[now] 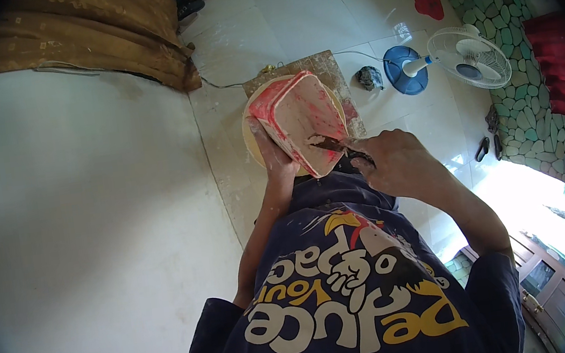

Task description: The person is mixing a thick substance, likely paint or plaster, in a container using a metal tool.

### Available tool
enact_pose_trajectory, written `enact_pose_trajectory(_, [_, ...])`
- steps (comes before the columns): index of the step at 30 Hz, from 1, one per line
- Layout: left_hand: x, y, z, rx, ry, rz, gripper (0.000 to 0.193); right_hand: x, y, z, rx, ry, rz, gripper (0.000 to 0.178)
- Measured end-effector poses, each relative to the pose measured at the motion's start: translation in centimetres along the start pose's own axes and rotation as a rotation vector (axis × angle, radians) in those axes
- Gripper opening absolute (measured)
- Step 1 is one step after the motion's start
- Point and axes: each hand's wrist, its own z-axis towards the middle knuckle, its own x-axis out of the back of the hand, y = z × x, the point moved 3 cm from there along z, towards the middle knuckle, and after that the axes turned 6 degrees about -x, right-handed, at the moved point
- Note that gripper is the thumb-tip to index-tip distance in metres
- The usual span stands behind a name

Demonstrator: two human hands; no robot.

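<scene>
My left hand (275, 150) grips the near-left side of a red plastic container (310, 113), fingers along its outer wall. The container is tilted, and its inside is smeared with a pale, plaster-like paste. My right hand (393, 160) is closed round the dark handle of a putty knife (329, 144). The knife's paste-covered blade reaches inside the container near its right wall; whether it touches the wall I cannot tell. Below the container is a round cream tub (250, 137), mostly hidden by it.
A stained board (322, 63) lies under the tub. To the right stand a dark crumpled bag (369, 78) and a fan (469, 58) with a blue base. A white wall (90, 221) rises on my left, with a brown cloth (89, 34) beyond. A cable (220, 85) runs across the tiles.
</scene>
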Motion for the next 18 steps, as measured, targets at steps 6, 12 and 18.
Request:
enact_pose_trajectory(6, [-0.5, -0.2, -0.1, 0.023, 0.01, -0.044, 0.083, 2.6, 0.0, 0.9, -0.128, 0.005, 0.033, 0.035])
enact_pose_trajectory(12, [-2.3, -0.3, -0.3, 0.064, -0.015, -0.102, 0.08, 1.0, -0.6, 2.3, -0.107, 0.144, -0.047, 0.036])
enact_pose_trajectory(18, [-0.6, -0.3, -0.3, 0.065, 0.016, -0.092, 0.083, -0.4, 0.4, 0.7, -0.049, -0.043, 0.013, 0.037])
